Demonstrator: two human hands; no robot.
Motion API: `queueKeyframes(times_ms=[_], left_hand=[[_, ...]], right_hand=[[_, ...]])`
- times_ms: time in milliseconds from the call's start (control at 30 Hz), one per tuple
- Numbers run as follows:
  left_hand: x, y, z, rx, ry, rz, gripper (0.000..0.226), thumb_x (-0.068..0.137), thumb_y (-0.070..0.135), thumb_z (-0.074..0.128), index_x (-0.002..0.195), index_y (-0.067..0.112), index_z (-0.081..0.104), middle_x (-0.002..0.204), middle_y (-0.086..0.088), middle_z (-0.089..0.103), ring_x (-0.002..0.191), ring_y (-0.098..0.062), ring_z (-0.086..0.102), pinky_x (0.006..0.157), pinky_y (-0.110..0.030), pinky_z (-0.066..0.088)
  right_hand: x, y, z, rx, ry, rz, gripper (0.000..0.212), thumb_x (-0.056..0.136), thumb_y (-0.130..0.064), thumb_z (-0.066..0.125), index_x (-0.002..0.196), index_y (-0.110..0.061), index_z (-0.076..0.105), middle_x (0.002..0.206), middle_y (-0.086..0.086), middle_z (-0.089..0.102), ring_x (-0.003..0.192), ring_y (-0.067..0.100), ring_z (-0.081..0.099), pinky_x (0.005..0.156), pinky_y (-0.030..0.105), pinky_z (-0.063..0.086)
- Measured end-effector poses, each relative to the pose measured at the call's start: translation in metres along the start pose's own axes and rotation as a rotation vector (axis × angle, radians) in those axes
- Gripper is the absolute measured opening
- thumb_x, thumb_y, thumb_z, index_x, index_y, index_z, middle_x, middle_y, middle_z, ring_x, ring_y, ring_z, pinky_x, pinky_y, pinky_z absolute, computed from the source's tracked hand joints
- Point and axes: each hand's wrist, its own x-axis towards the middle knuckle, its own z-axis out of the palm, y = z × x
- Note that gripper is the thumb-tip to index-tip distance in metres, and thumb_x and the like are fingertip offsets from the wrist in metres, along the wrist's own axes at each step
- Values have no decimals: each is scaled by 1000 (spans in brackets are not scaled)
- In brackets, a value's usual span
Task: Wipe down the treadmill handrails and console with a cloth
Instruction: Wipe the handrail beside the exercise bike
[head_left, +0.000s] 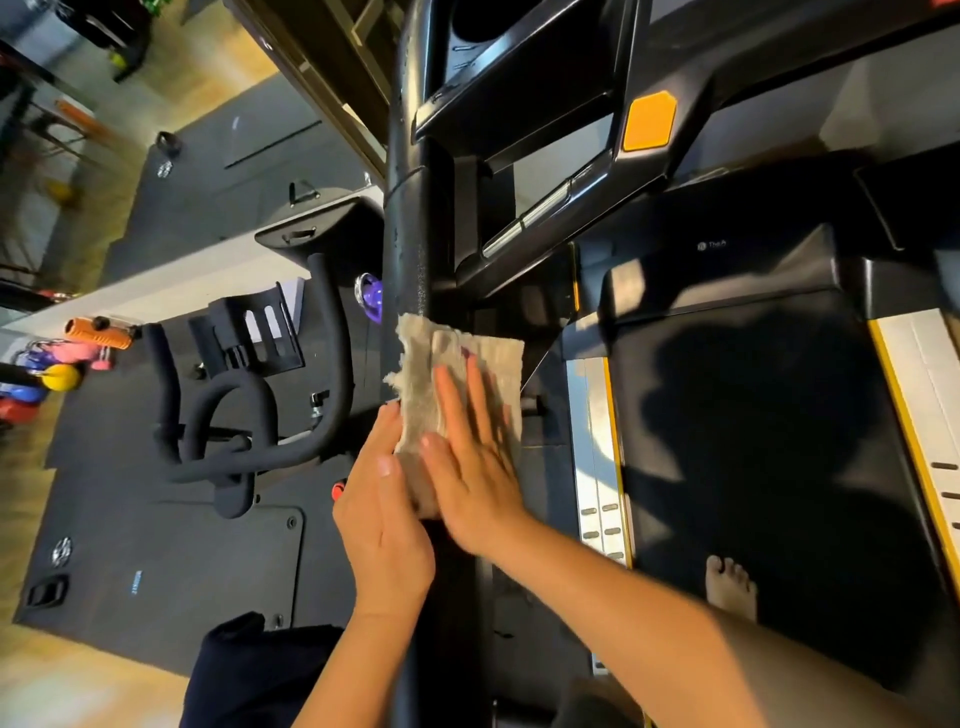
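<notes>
On black handrail (410, 218): both flat hands (384, 525) (475, 467) press cloth (457, 364), grip wide; gym mats (130, 519) beside.

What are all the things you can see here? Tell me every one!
cloth: one, beige-grey, draped over the handrail
handrail: one, black, running up the middle
console: one, black, top
orange button: one, on the console
treadmill belt: one, black, right
exercise bike: one, black, left
kettlebells: several, yellow, pink, blue and red, far left
foam roller: one, orange, far left
bare foot: one, on the belt
left hand: one, holding the cloth's side
right hand: one, flat on the cloth
</notes>
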Motion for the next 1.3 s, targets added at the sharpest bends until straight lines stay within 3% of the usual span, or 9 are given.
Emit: queueKeyframes(times_ms=[200, 467, 567, 733, 833, 967, 1100, 1167, 1300], left_hand=[[0, -9, 1, 64, 23, -46, 37, 102, 40, 29, 129, 36, 54, 143, 7, 53, 134, -3, 44, 113, -60, 27], [2, 1, 2, -75, 12, 17, 51, 104, 39, 28, 127, 7, 60, 129, 0, 63, 122, -11, 56, 101, -30, 44], [2, 3, 0, -104, 82, -73, 39, 101, 39, 36, 106, 14, 64, 94, 12, 67, 89, -1, 61, 77, -25, 46], [4, 5, -1, -118, 142, -178, 30, 103, 33, 44, 115, 15, 65, 94, 8, 69, 87, -2, 64, 74, -18, 47], [6, 2, -2, -88, 195, -203, 22, 102, 25, 49, 121, 21, 59, 107, 12, 65, 98, -1, 61, 82, -19, 48], [2, -3, -3, -99, 280, -220, 39, 98, 18, 56, 135, 14, 46, 126, 5, 58, 114, -3, 54, 96, -18, 44], [10, -19, -5, -129, 313, -380, 47, 92, 11, 54, 137, 18, 45, 137, 4, 49, 123, -7, 48, 107, -24, 37], [12, -20, -6, -140, 267, -411, 44, 92, 8, 54, 134, 22, 50, 133, 9, 52, 121, -4, 47, 105, -24, 36], [6, -25, -6, -141, 210, -288, 30, 92, 4, 55, 110, 25, 67, 108, 16, 66, 106, -1, 59, 93, -18, 43]], right_hand=[[42, 28, -9, 58, 57, 163, 58, 85, -66, 3, 136, -49, -17, 159, -14, -22, 145, 9, -24, 120, 48, 0], [0, 10, -16, -186, -226, -33, 59, 96, -51, 11, 136, -45, -31, 150, -3, -32, 145, 23, -27, 119, 50, -6], [-16, -1, -17, -475, -169, -373, 69, 94, -33, 29, 153, -28, -8, 161, 7, -15, 146, 38, -17, 118, 57, 8], [2, -15, -29, -714, -200, -508, 65, 91, -35, 41, 152, -16, 29, 162, 4, 12, 146, 44, -9, 115, 60, 14], [17, -26, -37, -877, -254, -561, 61, 89, -39, 31, 144, -17, 45, 156, 5, 32, 147, 41, 4, 115, 61, 12], [43, -31, -47, -852, -364, -730, 52, 90, -42, 35, 128, -21, 62, 140, 3, 55, 141, 33, 33, 114, 63, 12], [75, -39, -63, -938, -541, -847, 48, 91, -49, 38, 131, -33, 57, 138, -6, 55, 136, 24, 38, 117, 51, 0], [88, -46, -65, -950, -635, -865, 43, 89, -49, 44, 129, -37, 56, 136, -11, 55, 134, 17, 35, 117, 43, -4], [96, -54, -67, -832, -645, -863, 49, 83, -47, 51, 128, -29, 58, 136, -5, 55, 131, 14, 40, 118, 40, 11]])
